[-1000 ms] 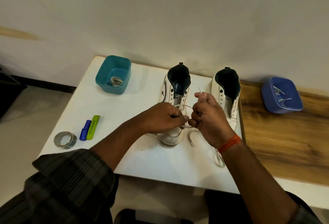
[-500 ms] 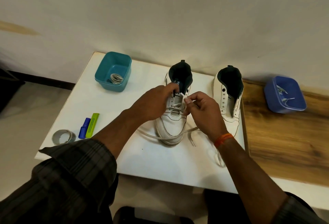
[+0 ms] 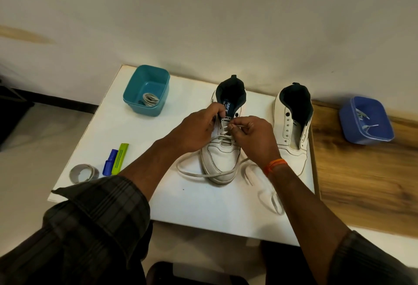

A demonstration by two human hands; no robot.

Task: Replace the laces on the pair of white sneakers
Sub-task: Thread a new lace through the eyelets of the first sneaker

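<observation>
On the white table (image 3: 126, 126), two white sneakers stood side by side with toes toward the person. The left hand (image 3: 199, 128) gripped the eyelet edge of the left sneaker (image 3: 222, 160), fingers curled at its tongue. The right hand (image 3: 251, 135) pinched the white lace (image 3: 192, 172) between thumb and fingertip at the upper eyelets; the lace's slack looped around the toe on the table. The right sneaker (image 3: 291, 126) stood unlaced just beside. A teal bin (image 3: 147, 90) held a folded lace; a blue bin (image 3: 366, 120) sat on the wooden surface (image 3: 362, 182).
</observation>
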